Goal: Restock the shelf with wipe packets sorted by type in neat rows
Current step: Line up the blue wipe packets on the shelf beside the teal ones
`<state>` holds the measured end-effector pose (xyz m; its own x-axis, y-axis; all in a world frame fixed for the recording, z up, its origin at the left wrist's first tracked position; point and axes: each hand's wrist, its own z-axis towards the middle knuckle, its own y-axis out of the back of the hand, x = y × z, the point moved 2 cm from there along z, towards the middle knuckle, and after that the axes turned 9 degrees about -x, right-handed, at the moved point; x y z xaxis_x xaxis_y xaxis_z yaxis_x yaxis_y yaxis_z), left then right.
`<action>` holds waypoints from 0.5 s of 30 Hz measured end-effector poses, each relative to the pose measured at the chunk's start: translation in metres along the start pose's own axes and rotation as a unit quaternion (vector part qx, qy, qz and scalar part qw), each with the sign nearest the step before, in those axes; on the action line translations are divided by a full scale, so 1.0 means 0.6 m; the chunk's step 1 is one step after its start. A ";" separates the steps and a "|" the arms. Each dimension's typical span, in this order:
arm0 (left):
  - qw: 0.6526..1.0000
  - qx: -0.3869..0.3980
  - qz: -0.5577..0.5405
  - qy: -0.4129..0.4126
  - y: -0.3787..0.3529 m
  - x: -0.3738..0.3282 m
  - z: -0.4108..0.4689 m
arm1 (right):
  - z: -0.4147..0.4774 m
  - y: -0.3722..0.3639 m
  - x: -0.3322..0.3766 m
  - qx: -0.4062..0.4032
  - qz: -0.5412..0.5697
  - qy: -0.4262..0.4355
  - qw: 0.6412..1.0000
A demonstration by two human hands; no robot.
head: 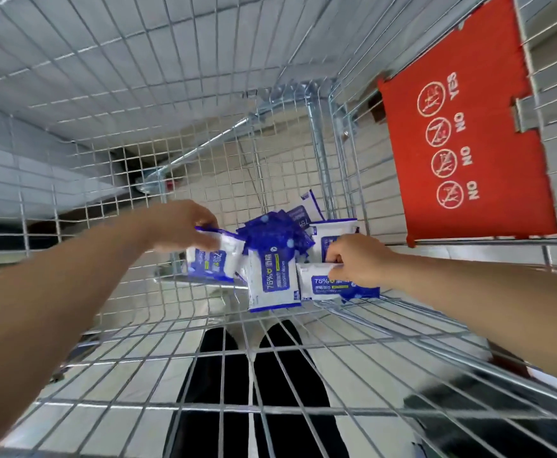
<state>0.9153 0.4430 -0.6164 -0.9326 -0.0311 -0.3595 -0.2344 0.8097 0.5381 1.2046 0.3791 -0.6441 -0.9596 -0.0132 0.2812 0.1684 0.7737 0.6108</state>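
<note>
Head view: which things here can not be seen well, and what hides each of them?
- The left packet: blurred by motion, and the left hand that pinches it covers its top edge.
- The right packet: the right hand gripping it hides part of the label.
- The blue pile: the packets overlap, so their count and types are unclear.
- The shelf: outside the frame.

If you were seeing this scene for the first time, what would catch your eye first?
The red panel with NO and YES pictograms, at upper right on the wire cart, stands out first. Then comes the heap of blue-and-white wipe packets at centre, in the cart's far corner. The left hand grips the leftmost packet and the right hand the front right packet.
</note>
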 end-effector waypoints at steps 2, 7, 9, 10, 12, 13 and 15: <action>0.999 0.016 -0.043 0.009 0.001 -0.013 -0.003 | 0.001 0.004 -0.002 -0.003 0.011 -0.013 1.000; 0.987 0.041 -0.152 0.035 -0.011 -0.072 0.003 | -0.006 0.051 -0.009 -0.042 0.040 -0.046 0.997; 0.988 0.020 -0.145 0.040 -0.024 -0.086 0.012 | -0.004 0.059 -0.017 -0.084 0.084 -0.083 0.989; 0.991 0.006 -0.130 0.036 -0.030 -0.090 0.016 | -0.001 0.059 -0.022 -0.111 0.110 -0.098 0.983; 0.993 -0.028 -0.114 0.024 -0.042 -0.093 0.019 | 0.004 0.057 -0.028 -0.153 0.147 -0.113 0.971; 0.993 -0.042 -0.112 0.020 -0.048 -0.094 0.020 | 0.006 0.055 -0.030 -0.160 0.155 -0.114 0.968; 0.993 -0.061 -0.101 0.011 -0.061 -0.095 0.017 | 0.009 0.049 -0.032 -0.161 0.143 -0.117 0.969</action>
<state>0.9801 0.4212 -0.6234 -0.8682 -0.1995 -0.4544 -0.4483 0.7079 0.5458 1.2264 0.4055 -0.6355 -0.8817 0.3468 0.3200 0.4608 0.4866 0.7422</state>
